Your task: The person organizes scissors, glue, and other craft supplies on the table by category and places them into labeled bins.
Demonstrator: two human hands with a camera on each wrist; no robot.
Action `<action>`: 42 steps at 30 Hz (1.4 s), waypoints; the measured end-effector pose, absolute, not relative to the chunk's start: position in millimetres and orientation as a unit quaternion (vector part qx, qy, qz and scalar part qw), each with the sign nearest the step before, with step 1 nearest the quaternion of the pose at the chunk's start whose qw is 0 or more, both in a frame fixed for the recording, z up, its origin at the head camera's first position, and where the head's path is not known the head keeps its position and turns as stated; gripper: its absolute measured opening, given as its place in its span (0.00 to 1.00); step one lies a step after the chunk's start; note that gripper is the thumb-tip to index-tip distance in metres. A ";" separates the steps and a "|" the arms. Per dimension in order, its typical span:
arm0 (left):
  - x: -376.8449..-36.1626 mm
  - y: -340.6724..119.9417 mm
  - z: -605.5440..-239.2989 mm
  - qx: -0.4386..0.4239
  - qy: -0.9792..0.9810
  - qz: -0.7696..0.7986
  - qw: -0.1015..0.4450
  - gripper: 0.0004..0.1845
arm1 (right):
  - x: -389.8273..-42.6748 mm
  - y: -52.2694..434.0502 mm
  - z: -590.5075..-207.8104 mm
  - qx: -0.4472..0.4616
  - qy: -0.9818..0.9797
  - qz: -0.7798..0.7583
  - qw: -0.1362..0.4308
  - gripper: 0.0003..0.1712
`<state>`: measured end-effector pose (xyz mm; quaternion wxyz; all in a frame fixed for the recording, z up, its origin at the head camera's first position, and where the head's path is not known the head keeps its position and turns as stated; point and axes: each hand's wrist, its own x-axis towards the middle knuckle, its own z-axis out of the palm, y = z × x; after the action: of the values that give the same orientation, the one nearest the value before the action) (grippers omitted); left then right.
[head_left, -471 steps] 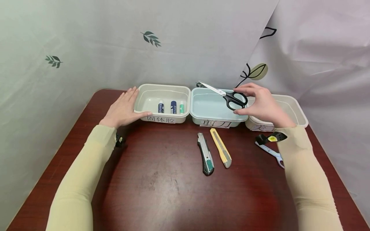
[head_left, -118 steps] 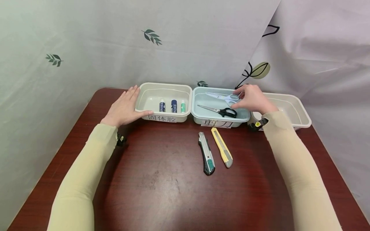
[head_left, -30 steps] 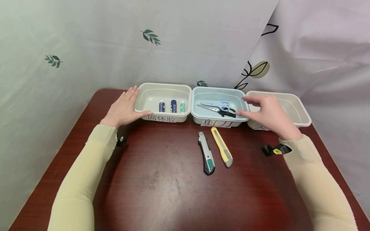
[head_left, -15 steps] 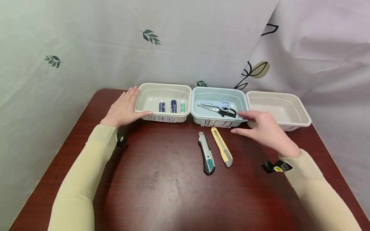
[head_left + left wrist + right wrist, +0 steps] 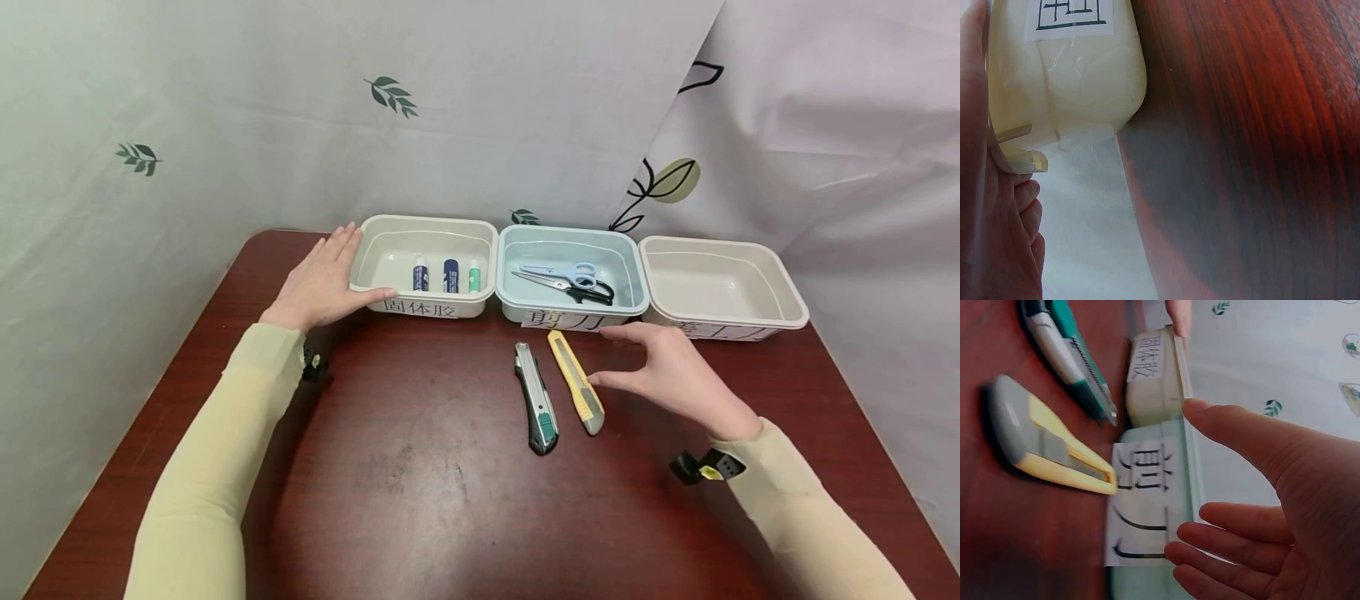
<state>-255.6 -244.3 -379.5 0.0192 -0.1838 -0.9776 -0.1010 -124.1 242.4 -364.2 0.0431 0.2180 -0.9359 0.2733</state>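
Observation:
My left hand lies with straight fingers along the left side of a cream bin, its thumb across the front rim. That bin holds several glue sticks. My right hand is spread, thumb apart from the fingers, with nothing held. Its thumb tip is right by a yellow utility knife on the table. Left of that lies a silver and black utility knife with a green slider. Inside the blue bin are light-blue scissors and black-handled scissors.
A second cream bin, with nothing in it, stands to the right of the blue one. Paper labels mark the bins' fronts. Behind the row hangs a pale leaf-print curtain. The dark red wooden table extends toward me.
Both scissors, one held and one on the table at first, now lie in the blue bin. My right hand has moved from that bin down toward the yellow utility knife. My left hand stays put.

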 end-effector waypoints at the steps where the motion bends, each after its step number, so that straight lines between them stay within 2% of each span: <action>1: -255.7 -244.2 -379.5 -0.184 -0.978 -0.101 0.019 0.64 | -123.2 241.9 -366.6 0.218 -0.936 0.271 0.043 0.39; 13: -256.0 -244.4 -379.8 -0.185 -0.977 -0.102 0.021 0.64 | -109.9 231.7 -394.9 0.202 -0.939 0.277 -0.006 0.41; 31: -254.5 -244.4 -378.4 -0.182 -0.978 -0.100 0.020 0.64 | -104.2 216.0 -412.2 0.183 -0.937 0.297 -0.008 0.43; 42: -254.6 -244.3 -378.4 -0.182 -0.978 -0.100 0.019 0.64 | -108.7 226.5 -407.7 0.168 -0.952 0.255 0.000 0.29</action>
<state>-254.6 -244.3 -378.4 0.0191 -0.1818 -0.9781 -0.0999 -108.7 226.5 -407.7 -0.0003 0.1683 -0.9522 0.2551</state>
